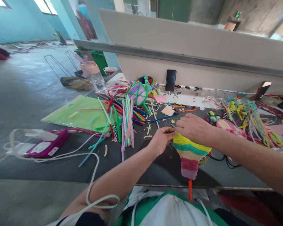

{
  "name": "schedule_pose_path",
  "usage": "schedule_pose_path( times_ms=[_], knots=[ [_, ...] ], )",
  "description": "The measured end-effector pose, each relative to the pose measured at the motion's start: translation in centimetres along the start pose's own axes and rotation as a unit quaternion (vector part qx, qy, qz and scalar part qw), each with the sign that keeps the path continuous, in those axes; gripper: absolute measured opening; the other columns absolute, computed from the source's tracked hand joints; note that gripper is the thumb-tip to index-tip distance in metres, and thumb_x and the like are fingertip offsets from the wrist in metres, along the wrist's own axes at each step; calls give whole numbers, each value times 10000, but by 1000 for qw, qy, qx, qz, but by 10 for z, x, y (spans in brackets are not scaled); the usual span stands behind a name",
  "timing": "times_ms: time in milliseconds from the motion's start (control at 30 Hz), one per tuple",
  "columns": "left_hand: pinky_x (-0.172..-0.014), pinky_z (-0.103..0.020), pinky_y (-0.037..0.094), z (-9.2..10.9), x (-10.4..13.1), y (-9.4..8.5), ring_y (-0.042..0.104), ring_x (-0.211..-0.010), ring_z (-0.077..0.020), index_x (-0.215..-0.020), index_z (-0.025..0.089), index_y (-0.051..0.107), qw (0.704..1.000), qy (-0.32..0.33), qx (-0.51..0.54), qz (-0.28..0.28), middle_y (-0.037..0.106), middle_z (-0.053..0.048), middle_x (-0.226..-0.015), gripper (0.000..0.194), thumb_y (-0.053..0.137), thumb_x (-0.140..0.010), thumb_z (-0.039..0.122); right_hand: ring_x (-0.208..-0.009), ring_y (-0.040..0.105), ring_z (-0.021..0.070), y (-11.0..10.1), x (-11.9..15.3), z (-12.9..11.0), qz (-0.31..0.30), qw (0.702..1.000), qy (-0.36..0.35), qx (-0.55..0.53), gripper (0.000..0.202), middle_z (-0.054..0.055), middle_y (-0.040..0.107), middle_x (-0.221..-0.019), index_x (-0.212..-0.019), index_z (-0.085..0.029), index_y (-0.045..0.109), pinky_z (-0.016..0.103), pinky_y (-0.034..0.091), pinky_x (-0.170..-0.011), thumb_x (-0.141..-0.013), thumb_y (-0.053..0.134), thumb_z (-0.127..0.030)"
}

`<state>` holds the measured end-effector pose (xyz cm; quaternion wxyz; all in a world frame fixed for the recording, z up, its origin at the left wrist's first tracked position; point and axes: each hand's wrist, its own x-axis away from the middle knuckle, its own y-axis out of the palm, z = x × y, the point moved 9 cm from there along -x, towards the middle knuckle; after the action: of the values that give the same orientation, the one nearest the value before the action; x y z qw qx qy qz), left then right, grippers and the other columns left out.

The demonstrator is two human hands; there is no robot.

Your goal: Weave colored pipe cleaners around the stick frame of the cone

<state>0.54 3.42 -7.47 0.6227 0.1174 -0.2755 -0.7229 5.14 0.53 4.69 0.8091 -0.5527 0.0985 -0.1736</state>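
Observation:
A fan-shaped craft piece [190, 153] covered in striped pipe cleaners stands near the table's front edge. Its bands run yellow, teal, beige, dark pink and mauve, and an orange stick [190, 190] points down from it toward my body. My left hand [163, 139] is closed in a pinch at the piece's upper left corner. Over the yellow top edge lies my right hand [191, 125], its fingers bent down to the same corner and meeting the left fingertips. Whatever small bit sits between the fingertips is mostly hidden. The right hand also covers part of the top edge.
Loose pipe cleaners [128, 122] lie left of my hands, by a green sheet [77, 113] and a purple power strip [48, 146]. A white cable [94, 172] crosses my left forearm. Behind are a phone [170, 80] and a bottle [96, 78]; colourful strands [257, 122] fill the right.

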Motion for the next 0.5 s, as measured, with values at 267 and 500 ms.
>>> schedule_pose_path(
  times_ms=[267, 500],
  knots=[
    [-612, -236, 407, 9, -1, 7, 528, -590, -97, -624, 129, 657, 995, 70, -46, -55, 602, -2, -618, 172, 799, -586, 217, -773, 547, 192, 1, -32, 4, -32, 999, -13, -19, 203, 58, 662, -801, -769, -173, 652, 358, 274, -736, -841, 471, -117],
    [-614, -222, 405, -2, -1, 4, 531, -599, -93, -610, 127, 645, 996, 44, -69, -28, 595, 8, -607, 216, 826, -518, 201, -783, 628, 217, 29, -44, 31, -158, 980, 87, -83, 189, 100, 711, -789, -787, -148, 733, 325, 360, -699, -747, 551, -176]
  ],
)
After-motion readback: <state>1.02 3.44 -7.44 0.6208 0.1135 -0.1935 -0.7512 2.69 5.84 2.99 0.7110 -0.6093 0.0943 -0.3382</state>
